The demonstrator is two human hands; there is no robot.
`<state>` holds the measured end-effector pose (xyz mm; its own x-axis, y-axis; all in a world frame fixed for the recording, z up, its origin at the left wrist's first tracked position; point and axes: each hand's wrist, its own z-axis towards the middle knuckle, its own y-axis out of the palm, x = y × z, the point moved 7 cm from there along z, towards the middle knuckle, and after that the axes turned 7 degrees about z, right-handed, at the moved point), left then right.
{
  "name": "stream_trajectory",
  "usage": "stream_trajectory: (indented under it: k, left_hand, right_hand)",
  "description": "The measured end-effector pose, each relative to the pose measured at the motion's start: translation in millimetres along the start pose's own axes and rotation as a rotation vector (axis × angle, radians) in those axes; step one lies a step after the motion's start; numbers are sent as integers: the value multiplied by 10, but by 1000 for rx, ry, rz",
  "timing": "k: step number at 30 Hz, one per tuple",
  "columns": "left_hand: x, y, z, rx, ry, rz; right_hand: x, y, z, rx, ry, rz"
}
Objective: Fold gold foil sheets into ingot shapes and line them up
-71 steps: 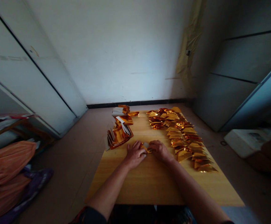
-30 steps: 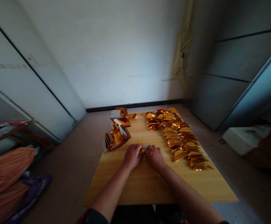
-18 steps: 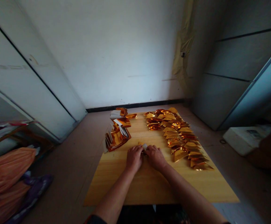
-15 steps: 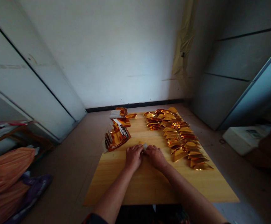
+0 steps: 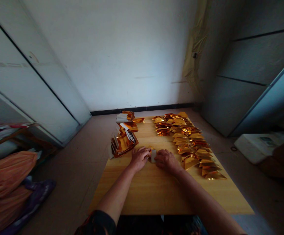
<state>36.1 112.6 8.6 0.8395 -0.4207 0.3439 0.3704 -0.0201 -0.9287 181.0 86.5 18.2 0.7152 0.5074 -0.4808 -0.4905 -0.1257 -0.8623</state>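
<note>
A small folded piece of gold foil paper with a white strip [image 5: 152,154] stands between my hands on the light wood table [image 5: 142,192]. My left hand [image 5: 140,159] pinches its left side. My right hand [image 5: 166,161] lies against its right side, and I cannot tell whether those fingers grip it. To the right, rows of folded gold foil triangles [image 5: 188,140] lie overlapping. A pile of gold foil pieces with white edges [image 5: 123,142] sits left of my left hand, with a smaller pile [image 5: 126,117] behind it.
The table's edges drop to a tiled floor on all sides. Orange sacks [image 5: 5,182] and purple cloth [image 5: 31,199] lie at the left. A white box [image 5: 256,148] sits on the floor at the right, and white cabinet doors [image 5: 39,78] stand at the left.
My hands have drawn slightly apart, leaving the white strip more visible between them. My view has also shifted a little.
</note>
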Motion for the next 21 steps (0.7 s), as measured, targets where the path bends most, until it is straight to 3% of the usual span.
stream_trajectory:
  k: [9,16,21]
  left_hand:
    - [21,-2,-10,10,-4,3]
    - [55,-41,-30,11,-6,-4]
    - [81,-75,-46,17,6,2]
  right_hand:
    - [-17,53,126,61,-102,18]
    - [-115,40,157,117,-318,296]
    - [-113,-8,182,138,-344,389]
